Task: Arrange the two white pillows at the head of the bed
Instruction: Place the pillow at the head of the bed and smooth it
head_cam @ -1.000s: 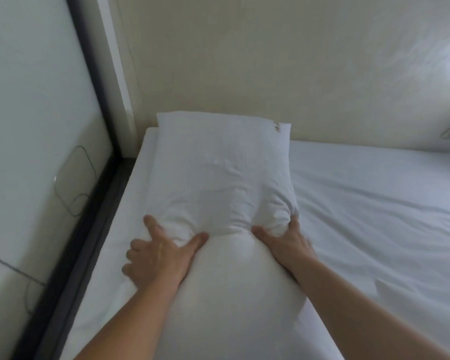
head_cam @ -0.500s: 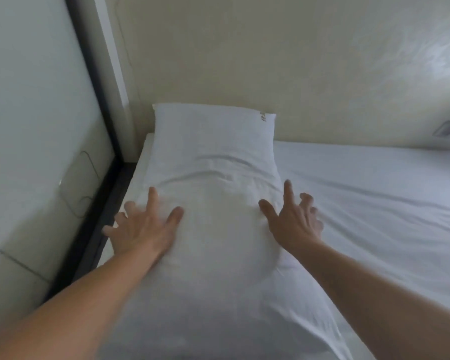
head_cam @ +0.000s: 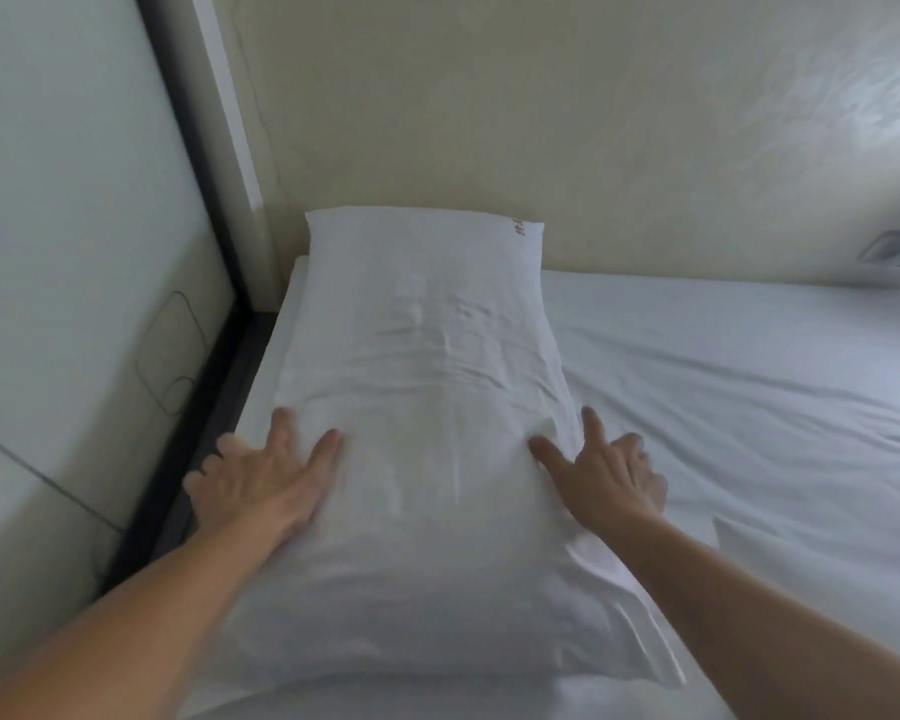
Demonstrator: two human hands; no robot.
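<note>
A white pillow [head_cam: 427,407] lies lengthwise on the left part of the bed [head_cam: 749,397], its far end against the cream wall. My left hand [head_cam: 266,475] rests flat on the pillow's left side with fingers spread. My right hand [head_cam: 604,475] lies on the pillow's right edge, fingers apart, index finger pointing forward. Neither hand grips the cloth. A white fabric corner [head_cam: 739,537] at the right, beside my right forearm, may belong to a second pillow; I cannot tell.
A pale wall panel [head_cam: 74,252] with a dark frame strip [head_cam: 188,444] runs close along the bed's left side. A cable loop [head_cam: 172,366] hangs on it. A small grey fitting [head_cam: 889,249] sits on the wall at far right.
My hands let go of the bunched pillow cloth and now lie spread on its sides. The pillow has flattened and sits closer against the wall.
</note>
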